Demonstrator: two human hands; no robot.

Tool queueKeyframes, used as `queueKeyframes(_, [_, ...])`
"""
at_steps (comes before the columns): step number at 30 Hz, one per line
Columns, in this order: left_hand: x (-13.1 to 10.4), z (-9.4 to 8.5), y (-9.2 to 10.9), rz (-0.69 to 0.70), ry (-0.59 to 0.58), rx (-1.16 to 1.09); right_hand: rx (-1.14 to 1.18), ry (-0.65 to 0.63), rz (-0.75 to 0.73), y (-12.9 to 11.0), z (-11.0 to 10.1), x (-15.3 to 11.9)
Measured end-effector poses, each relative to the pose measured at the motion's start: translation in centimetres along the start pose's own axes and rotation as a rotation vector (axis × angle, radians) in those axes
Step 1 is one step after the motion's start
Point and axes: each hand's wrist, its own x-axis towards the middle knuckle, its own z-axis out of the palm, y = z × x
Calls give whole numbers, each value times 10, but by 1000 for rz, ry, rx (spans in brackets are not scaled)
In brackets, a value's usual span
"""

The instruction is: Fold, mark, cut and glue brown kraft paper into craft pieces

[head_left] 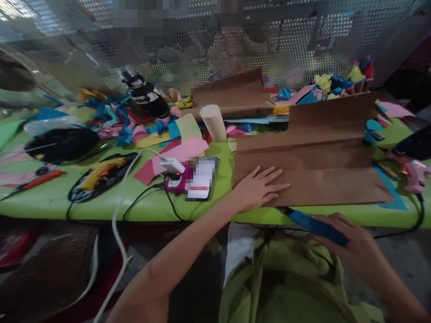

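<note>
Your left hand, fingers spread, presses creased brown paper on the table; your right hand grips a blue cutter at its near edge. Cut progress there: cannot tell.

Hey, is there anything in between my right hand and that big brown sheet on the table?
Only the blue-handled tool in your right hand, its dark end at the near edge of the brown sheet. Nothing else visible stands between. Your left hand rests on the sheet, close to that end.
</note>
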Motion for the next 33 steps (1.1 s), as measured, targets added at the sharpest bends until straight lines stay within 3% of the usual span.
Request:
queueKeyframes(8, [2,-5,2,-13,-13,-49,48,-1,-66,-39,28,14])
queueKeyframes(14, [-1,-15,-16,36,-68,-202,17,1,-52,-34,29,15])
queueKeyframes(20, [-6,-9,-24,41,-23,-114,3,0,-42,-31,32,11])
queueKeyframes(33, [-5,-2,-24,70,0,-55,29,-17,-139,-69,59,35])
